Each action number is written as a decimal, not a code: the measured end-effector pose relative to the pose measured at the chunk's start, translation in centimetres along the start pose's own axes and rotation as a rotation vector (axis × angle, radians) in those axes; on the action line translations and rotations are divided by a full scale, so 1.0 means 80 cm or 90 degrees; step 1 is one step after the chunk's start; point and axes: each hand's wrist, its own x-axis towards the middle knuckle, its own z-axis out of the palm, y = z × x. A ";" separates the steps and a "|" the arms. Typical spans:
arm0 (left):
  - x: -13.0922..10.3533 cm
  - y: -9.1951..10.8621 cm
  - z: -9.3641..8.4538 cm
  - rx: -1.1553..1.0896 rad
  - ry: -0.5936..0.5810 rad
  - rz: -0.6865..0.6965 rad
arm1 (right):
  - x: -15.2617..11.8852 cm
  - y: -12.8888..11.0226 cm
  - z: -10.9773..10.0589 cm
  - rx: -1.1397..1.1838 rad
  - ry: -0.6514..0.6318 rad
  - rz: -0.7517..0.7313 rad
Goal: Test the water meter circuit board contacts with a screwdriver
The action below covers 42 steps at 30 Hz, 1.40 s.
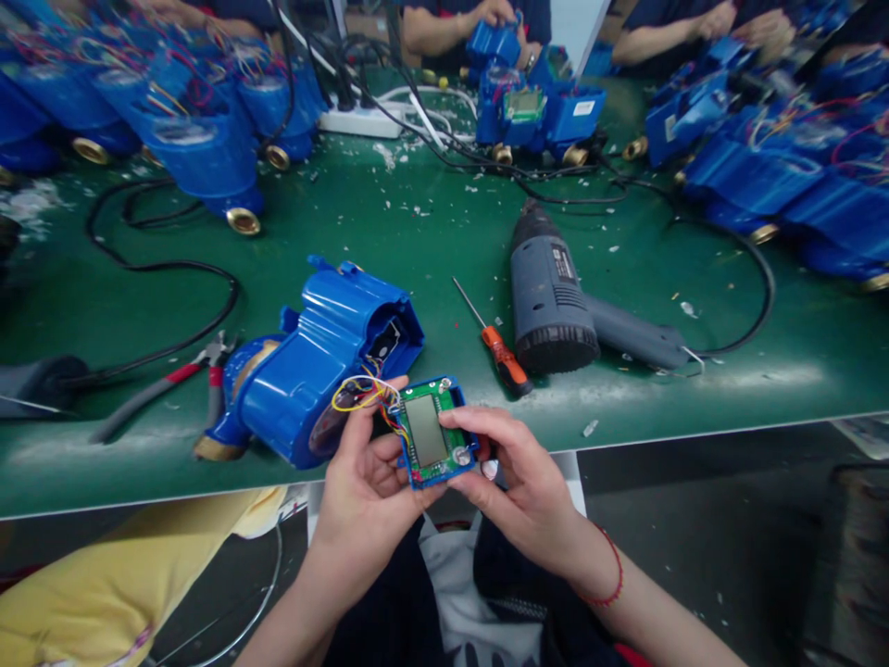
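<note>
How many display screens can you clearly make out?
2: a near screen between left hand and right hand; a far screen among blue housings. Others may be hidden.

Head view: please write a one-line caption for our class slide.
Left hand and right hand hold a wired circuit board beside a blue housing.

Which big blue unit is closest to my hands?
The blue unit between the pliers and left hand; the other units sit farther back.

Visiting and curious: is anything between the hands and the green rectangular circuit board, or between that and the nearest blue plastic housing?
Nothing visible blocks the left hand or right hand: they hold the blue-framed circuit board. Toward the housing, thin coloured wires and left-hand fingers lie between.
</note>
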 end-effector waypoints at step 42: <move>0.011 0.010 -0.004 0.001 0.077 -0.012 | 0.035 0.093 -0.325 -0.747 -0.034 0.048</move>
